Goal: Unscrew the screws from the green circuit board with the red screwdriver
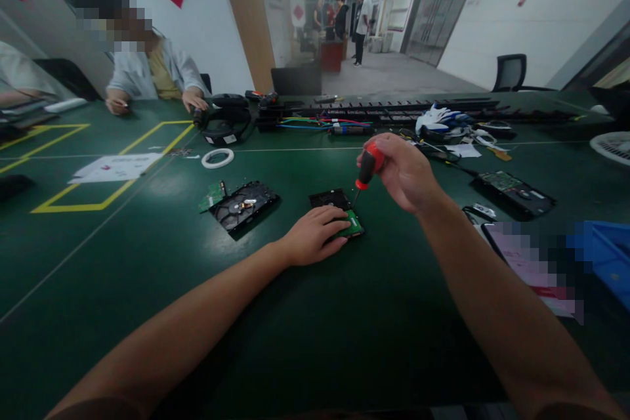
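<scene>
The green table [275, 335] is used as the work surface; a blue bin [603, 256] is placed at its right side. Three dark hard drives are laid out. The middle drive [331, 197], directly in front of the person, is being worked on; the left drive [251, 203] is set apart from it, and the right drive [522, 200] is placed well off, beyond the bin.

The middle drive is partly covered by the left hand [315, 233], which is laid palm down with fingers extended; the drive is pressed upon rather than enclosed. The handle of a red-and-black screwdriver [365, 170] is grasped in the right hand [401, 174], and the tool is held tilted, point down.

Progress is judged from the green boards. A loose board [211, 197] is seen at the left end of the left drive; separation there is judged done. The middle board [353, 226] is seen in place, so work on it is judged unfinished. A third board [499, 180] is seen on the right drive; work there is judged not yet done.

The screwdriver tip is placed at the middle board's far edge; engagement with a screw cannot be confirmed.
</scene>
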Demonstrator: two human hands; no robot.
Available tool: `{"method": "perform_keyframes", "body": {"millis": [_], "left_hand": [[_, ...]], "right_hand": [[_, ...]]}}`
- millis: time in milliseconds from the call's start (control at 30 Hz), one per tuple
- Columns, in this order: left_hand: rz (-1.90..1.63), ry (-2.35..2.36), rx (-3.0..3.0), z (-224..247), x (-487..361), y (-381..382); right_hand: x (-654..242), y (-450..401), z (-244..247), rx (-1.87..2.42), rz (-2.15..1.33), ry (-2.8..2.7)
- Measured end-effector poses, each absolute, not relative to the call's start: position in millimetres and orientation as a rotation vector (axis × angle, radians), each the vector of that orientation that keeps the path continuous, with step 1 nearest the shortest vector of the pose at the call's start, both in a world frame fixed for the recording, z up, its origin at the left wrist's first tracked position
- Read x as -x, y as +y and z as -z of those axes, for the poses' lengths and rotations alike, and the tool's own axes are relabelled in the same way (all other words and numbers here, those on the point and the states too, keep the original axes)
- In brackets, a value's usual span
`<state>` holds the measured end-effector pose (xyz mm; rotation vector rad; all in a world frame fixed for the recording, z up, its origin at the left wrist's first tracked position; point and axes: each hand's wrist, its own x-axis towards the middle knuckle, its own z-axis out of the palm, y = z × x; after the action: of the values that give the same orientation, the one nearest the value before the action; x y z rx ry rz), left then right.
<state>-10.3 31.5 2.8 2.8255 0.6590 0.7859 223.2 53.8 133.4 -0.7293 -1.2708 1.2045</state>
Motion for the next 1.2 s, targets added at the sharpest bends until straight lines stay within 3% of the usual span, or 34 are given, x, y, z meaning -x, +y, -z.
{"method": "perform_keyframes", "body": {"millis": [233, 1200], "left_hand": [[-0.796, 0.654, -2.823, -2.5, 9.7, 31.6], [-0.794, 0.649, -2.798, -5.5, 9.8, 30.9]], "right_hand": [[-219.4, 45.9, -138.7, 0.653, -1.318, -1.297], [-222.7, 53.2, -134.4, 0.751, -1.191, -1.33]]}}
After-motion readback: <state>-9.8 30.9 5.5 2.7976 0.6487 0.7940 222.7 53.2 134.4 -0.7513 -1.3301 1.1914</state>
